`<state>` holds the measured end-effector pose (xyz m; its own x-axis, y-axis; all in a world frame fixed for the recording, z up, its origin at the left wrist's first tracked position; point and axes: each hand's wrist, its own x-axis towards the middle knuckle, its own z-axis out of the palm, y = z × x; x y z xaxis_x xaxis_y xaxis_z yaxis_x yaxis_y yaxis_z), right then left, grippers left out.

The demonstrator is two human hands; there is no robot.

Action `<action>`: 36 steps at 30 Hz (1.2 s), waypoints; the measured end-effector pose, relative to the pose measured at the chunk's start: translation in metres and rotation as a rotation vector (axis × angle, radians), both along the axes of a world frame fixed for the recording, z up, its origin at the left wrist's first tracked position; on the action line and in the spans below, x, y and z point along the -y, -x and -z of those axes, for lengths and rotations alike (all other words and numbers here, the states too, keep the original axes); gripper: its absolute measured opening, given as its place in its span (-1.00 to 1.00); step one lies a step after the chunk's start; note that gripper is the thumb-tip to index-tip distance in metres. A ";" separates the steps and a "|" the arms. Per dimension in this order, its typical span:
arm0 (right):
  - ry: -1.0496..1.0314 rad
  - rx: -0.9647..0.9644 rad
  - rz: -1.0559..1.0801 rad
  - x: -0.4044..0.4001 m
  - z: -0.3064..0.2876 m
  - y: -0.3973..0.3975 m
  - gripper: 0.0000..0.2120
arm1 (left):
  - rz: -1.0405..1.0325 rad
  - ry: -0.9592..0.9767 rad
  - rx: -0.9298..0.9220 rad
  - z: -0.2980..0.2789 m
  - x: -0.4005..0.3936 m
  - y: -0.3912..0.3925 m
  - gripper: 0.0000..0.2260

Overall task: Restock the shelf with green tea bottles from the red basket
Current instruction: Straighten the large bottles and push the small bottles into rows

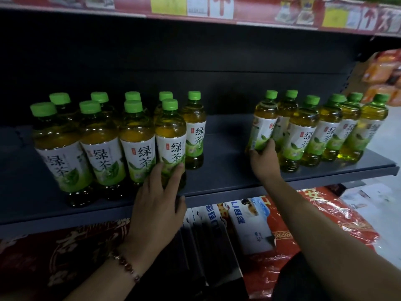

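While both arms reach in over the red packages (303,231) stacked on the lower level, the left hand (159,205) sits nearest, fingers curled round the lower body of the front-row bottle (171,140) at the right end of the left group (97,140), close to the front lip of the shelf (217,170). A bead bracelet (125,265) circles that wrist. Further in and to the right, the right hand (263,158) wraps the label of the leftmost bottle (261,127) of the right group (321,129), fingers mostly hidden behind it.

These full plastic bottles look moderately heavy and fairly stiff, with smooth, likely slippery label film. I judge the waist at or below the label the safest hold; gripping near the green cap would let the weight swing.

Between the two groups lies bare dark shelf, with one back-row bottle (194,129) standing at its left edge, so there is open room for sliding either bottle inward. Neighbours stand touching, so a sideways nudge could topple a row. Overhead, the upper shelf edge (195,14) leaves clearance above the caps. The red basket is not in view.
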<state>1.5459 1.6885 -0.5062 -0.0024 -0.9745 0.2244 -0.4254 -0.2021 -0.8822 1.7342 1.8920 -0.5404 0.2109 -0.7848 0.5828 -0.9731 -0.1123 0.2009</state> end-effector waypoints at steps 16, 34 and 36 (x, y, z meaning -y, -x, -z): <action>-0.020 0.073 0.124 0.018 0.006 -0.015 -0.54 | 0.027 0.022 -0.055 0.008 0.004 0.002 -0.28; -0.025 0.025 -0.183 -0.016 0.006 -0.007 -0.52 | -0.011 0.035 -0.012 0.001 0.009 -0.002 -0.35; -0.038 0.026 -0.240 -0.024 0.006 -0.009 -0.55 | -0.005 0.035 -0.011 0.003 0.009 -0.001 -0.33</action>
<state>1.5548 1.7126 -0.5122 0.2251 -0.9554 0.1909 -0.3459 -0.2616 -0.9011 1.7347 1.8834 -0.5432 0.2215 -0.7631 0.6072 -0.9702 -0.1100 0.2158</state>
